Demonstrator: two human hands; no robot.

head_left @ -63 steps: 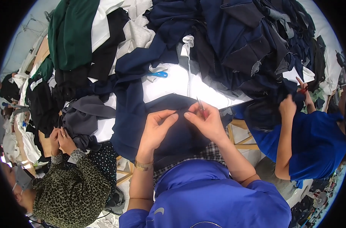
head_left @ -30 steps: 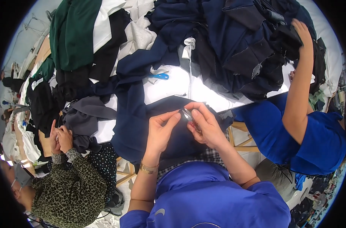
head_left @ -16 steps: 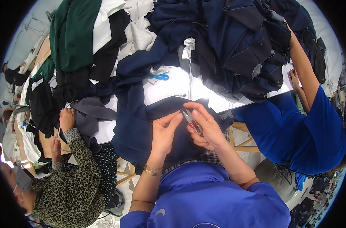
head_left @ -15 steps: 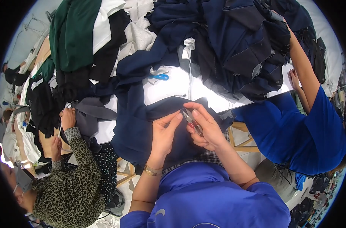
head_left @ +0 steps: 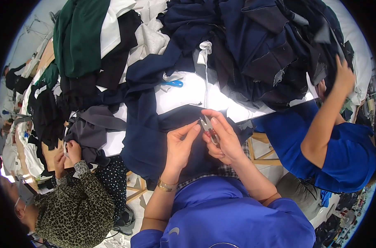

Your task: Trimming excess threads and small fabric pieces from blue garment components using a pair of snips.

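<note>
My right hand (head_left: pixel 226 142) is closed around small metal thread snips (head_left: pixel 205 125), their tips pointing up and left. My left hand (head_left: pixel 179 144) is closed in a pinch just beside those tips. Whatever sits between its thumb and forefinger is too small to make out. Beneath both hands, dark navy fabric (head_left: pixel 144 132) drapes over the table's front edge and across my lap.
Heaped navy cloth (head_left: pixel 246 45) covers the far table, with green (head_left: pixel 78 41) and black garments at left. A blue-handled tool (head_left: pixel 173 83) lies on the white tabletop (head_left: pixel 177 97). Co-workers sit on either side: leopard-print sleeve (head_left: pixel 95 186) left, blue top (head_left: pixel 291 144) right.
My hands have barely shifted, still together at the snips. The right co-worker's arm has swung outward to the right, lifting dark cloth. The left co-worker's hands have dropped a little lower.
</note>
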